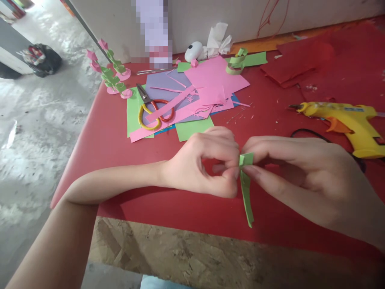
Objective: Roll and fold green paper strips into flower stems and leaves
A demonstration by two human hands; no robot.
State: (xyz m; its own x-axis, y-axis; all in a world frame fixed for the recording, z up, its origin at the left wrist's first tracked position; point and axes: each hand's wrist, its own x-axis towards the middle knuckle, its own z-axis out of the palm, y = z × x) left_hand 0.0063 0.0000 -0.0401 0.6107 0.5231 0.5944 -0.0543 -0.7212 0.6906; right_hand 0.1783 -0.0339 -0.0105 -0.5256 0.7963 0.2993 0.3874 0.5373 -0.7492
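Note:
Between my two hands is a narrow green paper strip [246, 192], folded over near its top, its lower end hanging down over the red tabletop. My left hand [207, 162] is closed, thumb and index finger pinching the left side of the fold. From the right, my right hand [303, 180] pinches the short upper end between thumb and forefinger. Scissors [156, 112] with one yellow and one red handle lie beyond my left hand, on pink, purple and green paper sheets [168, 84]. Small pink-and-green paper flowers [111, 74] stand on pink round bases at the table's left edge.
A yellow hot glue gun [345, 120] lies at the right, its black cord near my right hand. Red sheets [303, 60] lie at the back right. A white egg-shaped object [194, 51] and a curled green strip [236, 64] are near the wall. Paper scraps are scattered about.

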